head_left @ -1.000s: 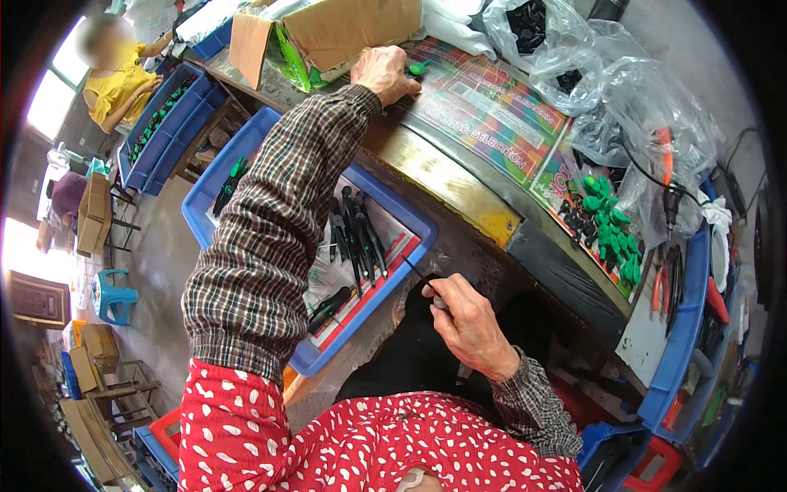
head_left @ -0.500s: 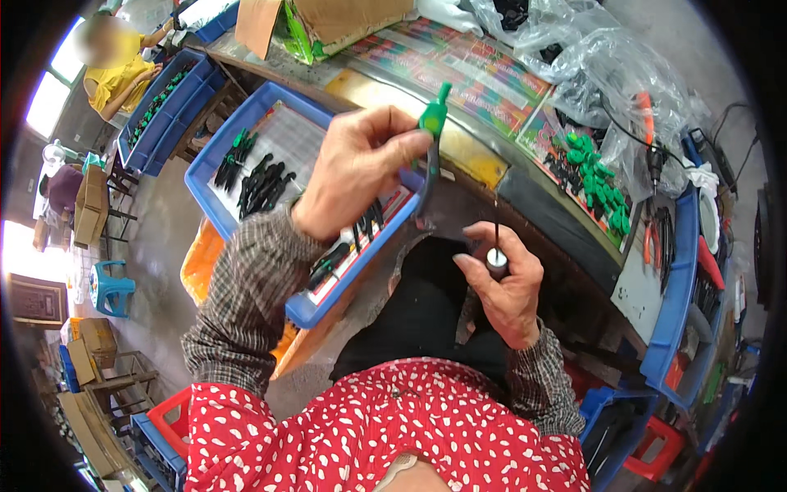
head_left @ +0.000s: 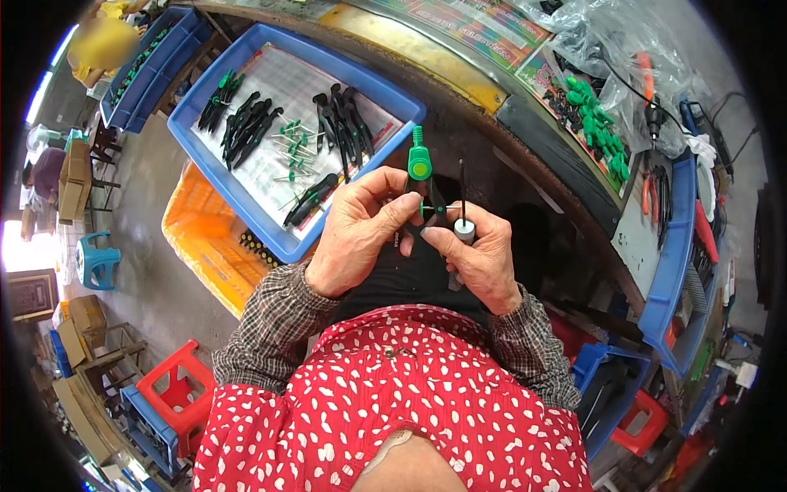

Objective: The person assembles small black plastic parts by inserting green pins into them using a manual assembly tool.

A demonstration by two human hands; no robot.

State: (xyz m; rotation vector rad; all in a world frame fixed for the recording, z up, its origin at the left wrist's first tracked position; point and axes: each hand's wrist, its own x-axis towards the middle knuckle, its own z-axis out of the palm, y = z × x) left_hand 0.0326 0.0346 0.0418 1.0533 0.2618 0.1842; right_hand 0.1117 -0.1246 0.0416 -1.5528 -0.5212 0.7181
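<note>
a: how far along is the piece in hand?
b: partway, i'd judge. the black-and-green piece (head_left: 420, 161) is held green end up, just right of the blue tray (head_left: 412, 112). a green-headed pin (head_left: 422, 208) lies crosswise at its black part with some shaft showing, so i'd guess it isn't seated.
a: and the hands?
b: the left hand (head_left: 361, 234) pinches the piece between thumb and fingers. the right hand (head_left: 484, 258) is curled round a slim driver (head_left: 465, 230), shaft up, its fingertips near the pin; whether they touch it, i can't tell.
a: what's left?
b: plenty, it seems: loose pins (head_left: 297, 150) mid-tray, black parts (head_left: 250, 131) to either side of them, and a heap of green parts (head_left: 594, 123) on the bench (head_left: 557, 156), well right of the blue tray. green-ended pieces (head_left: 220, 102) lie at the tray's left end; finished or not, i can't say.
a: edges to mind?
b: the tray's right-hand rim runs just beside the left hand, and the bench edge passes beyond the tray and off to its right. the working room is between those two, over the lap (head_left: 402, 283). an orange bag (head_left: 205, 238) sits against the tray's near left side.
</note>
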